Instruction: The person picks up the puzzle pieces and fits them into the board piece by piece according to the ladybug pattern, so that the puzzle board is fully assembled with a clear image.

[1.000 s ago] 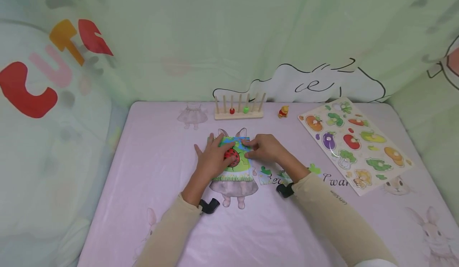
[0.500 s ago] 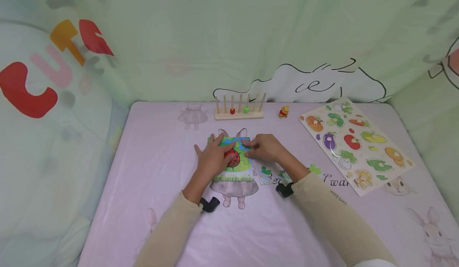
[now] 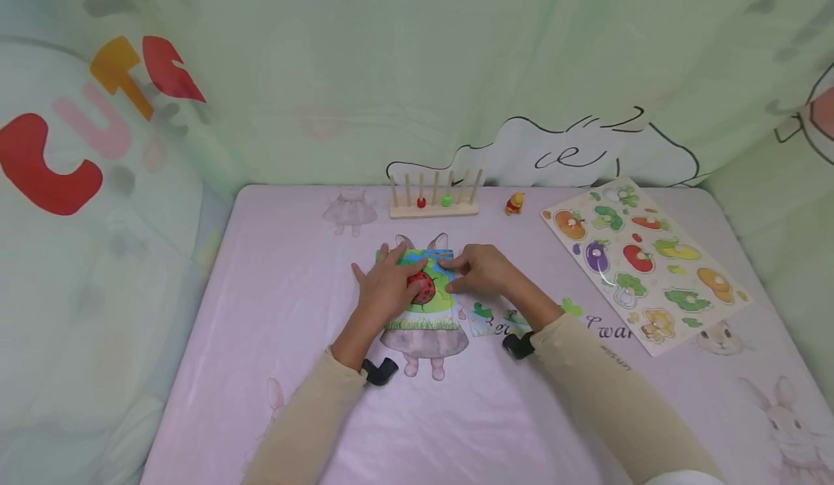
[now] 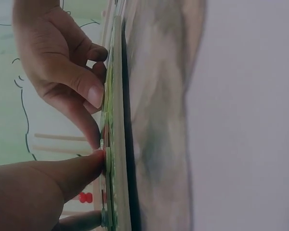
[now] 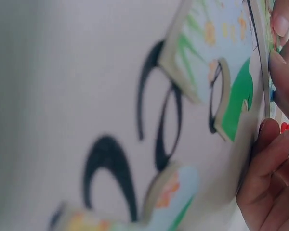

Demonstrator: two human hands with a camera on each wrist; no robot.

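A square jigsaw puzzle (image 3: pixel 423 320) with a red ladybug on green and grass along its bottom lies on the table. My left hand (image 3: pixel 386 289) rests spread across its left side, fingertips touching the ladybug part. From the right, my right hand (image 3: pixel 485 268) has thumb and index finger on a puzzle piece at the puzzle's right edge, its other fingers curled. The left wrist view shows the board (image 4: pixel 118 106) edge-on with both hands' fingertips on its face. The pinched piece is mostly hidden by the fingers.
Loose puzzle pieces lie right of the puzzle, including a grassy one (image 5: pixel 202 53) and a green one (image 3: pixel 571 306). Farther back stand a wooden peg rack (image 3: pixel 433 211) with red and green beads and a small bear figure (image 3: pixel 515 203). A vegetable knob board (image 3: pixel 677 271) lies at the right.
My right thumb has slid slightly toward me along the puzzle's right edge. The left hand and the puzzle keep their places.
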